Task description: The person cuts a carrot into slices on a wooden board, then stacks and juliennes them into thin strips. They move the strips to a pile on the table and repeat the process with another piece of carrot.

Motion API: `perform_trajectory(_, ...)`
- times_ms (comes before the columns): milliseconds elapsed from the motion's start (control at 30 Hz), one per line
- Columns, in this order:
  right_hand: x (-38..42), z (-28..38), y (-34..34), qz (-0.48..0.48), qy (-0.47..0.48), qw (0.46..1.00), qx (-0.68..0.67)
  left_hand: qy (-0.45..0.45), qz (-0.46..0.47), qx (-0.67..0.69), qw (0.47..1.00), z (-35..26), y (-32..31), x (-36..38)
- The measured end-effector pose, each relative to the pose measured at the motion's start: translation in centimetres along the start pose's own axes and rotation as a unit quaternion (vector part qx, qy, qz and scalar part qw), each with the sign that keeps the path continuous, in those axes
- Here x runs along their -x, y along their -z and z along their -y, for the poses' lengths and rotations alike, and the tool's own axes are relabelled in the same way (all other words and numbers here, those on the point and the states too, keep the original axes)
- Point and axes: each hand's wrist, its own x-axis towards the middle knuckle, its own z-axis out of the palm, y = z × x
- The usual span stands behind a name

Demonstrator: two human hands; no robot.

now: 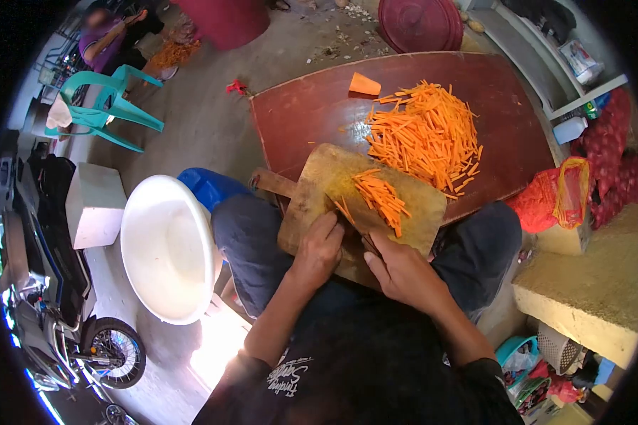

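Note:
A worn wooden cutting board [308,177] with a handle rests across my lap. My right hand [403,273] is wrapped round the handle of a knife [353,210], whose dark blade slants across the board. Beside the blade, my left hand [320,246] is closed, its curled fingertips pressed down on a piece of carrot that they mostly hide. A few thin carrot sticks [344,210] show by those fingertips. Past the blade lies a small heap of cut carrot sticks [381,198] on the board.
A large pile of carrot sticks [425,134] and a carrot chunk [364,84] lie on the red-brown tabletop [298,106]. To the left stand a white basin [169,248], a green chair [106,99] and a motorcycle [57,319]. A person [106,39] sits farther back. Red net bags [535,202] are right.

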Motion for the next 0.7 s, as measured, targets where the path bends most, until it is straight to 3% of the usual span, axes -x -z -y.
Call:
perform_trajectory(133, 1.3, 1.0, 0.6, -0.043, 0.056, 0.997, 0.014, -0.018, -0.018, 0.016, 1.0, -0.3, 0.5, -0.6)
perform_trajectory(400, -0.3, -0.5, -0.7, -0.049, 0.039, 0.998, 0.029, -0.015, 0.025, -0.004, 1.0, -0.8, 1.4, -0.1)
perform_trajectory(500, 0.0, -0.8, -0.7, -0.044, 0.032, 0.999, 0.004, -0.026, -0.014, -0.001, 1.0, -0.9, 1.0, 0.0)
perform_trajectory(700, 1.9, 1.5, 1.1, -0.004, -0.007, 1.0, -0.023, 0.003, 0.0, 0.016, 1.0, 0.0, 0.9, 0.3)
